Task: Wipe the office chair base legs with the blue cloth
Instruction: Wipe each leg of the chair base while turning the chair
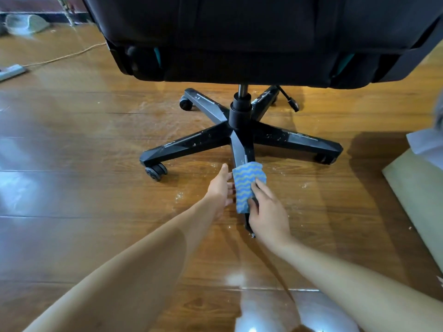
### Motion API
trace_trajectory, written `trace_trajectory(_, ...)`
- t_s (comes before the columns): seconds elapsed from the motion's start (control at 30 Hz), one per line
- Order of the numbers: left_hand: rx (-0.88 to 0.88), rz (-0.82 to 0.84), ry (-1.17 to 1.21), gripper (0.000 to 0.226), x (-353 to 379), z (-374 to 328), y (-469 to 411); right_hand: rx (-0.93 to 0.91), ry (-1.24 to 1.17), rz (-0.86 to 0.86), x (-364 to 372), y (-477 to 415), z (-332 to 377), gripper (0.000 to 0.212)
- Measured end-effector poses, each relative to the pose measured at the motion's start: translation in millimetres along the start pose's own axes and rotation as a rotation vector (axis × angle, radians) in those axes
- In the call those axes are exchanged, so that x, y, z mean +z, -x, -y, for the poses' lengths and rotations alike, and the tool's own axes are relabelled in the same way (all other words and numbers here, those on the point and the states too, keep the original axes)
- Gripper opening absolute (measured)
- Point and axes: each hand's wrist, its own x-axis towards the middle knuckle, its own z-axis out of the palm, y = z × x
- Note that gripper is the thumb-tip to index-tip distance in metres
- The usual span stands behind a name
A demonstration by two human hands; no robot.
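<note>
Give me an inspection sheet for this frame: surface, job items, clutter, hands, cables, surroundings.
Surface: wooden floor, glossy, with white specks around the chair base.
Job's things: blue cloth, wavy yellow pattern, draped over the near leg of the black five-leg base; left leg and right leg show white specks.
Clutter: pale board on the floor at right, with something white and crumpled at its far end.
Grippers: right hand holds the cloth against the near leg; left hand is open beside the cloth, contact unclear.
Cables: tan cord runs across the floor to a grey power strip.
Surroundings: black chair seat above; grey dustpan-like thing far left.
</note>
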Motion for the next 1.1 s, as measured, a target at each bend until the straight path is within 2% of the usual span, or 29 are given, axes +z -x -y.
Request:
trace_trajectory(0.17,0.000,-0.003,-0.053,0.066,1,-2,1,0.075,0.022,-0.029,-1,-40,14,0.043)
trace_trajectory(0.33,0.026,-0.021,-0.057,0.070,8,-1,10,0.067,0.119,-0.002,-5,-105,24,0.046)
trace_trajectory(0.5,0.053,-0.018,-0.132,0.069,5,-16,10,-0.077,0.204,-0.003,-8,-95,11,0.042)
trace_trajectory(0.67,0.016,0.032,-0.157,0.070,1,-27,6,-0.206,0.230,0.014,-7,-56,-7,0.048)
trace_trajectory(0.8,-0.018,0.095,-0.209,0.069,-5,-29,5,-0.177,0.239,0.060,-3,-78,0,0.055)
trace_trajectory(0.93,-0.031,0.089,-0.252,0.065,-2,-25,3,-0.124,0.232,0.097,-12,-139,11,0.051)
trace_trajectory(1.03,-0.014,0.083,-0.294,0.050,3,-20,5,-0.091,0.170,0.171,-18,-168,15,0.048)
trace_trajectory(1.1,-0.003,0.085,-0.300,0.055,4,-16,4,-0.103,0.159,0.141,-17,-159,12,0.049)
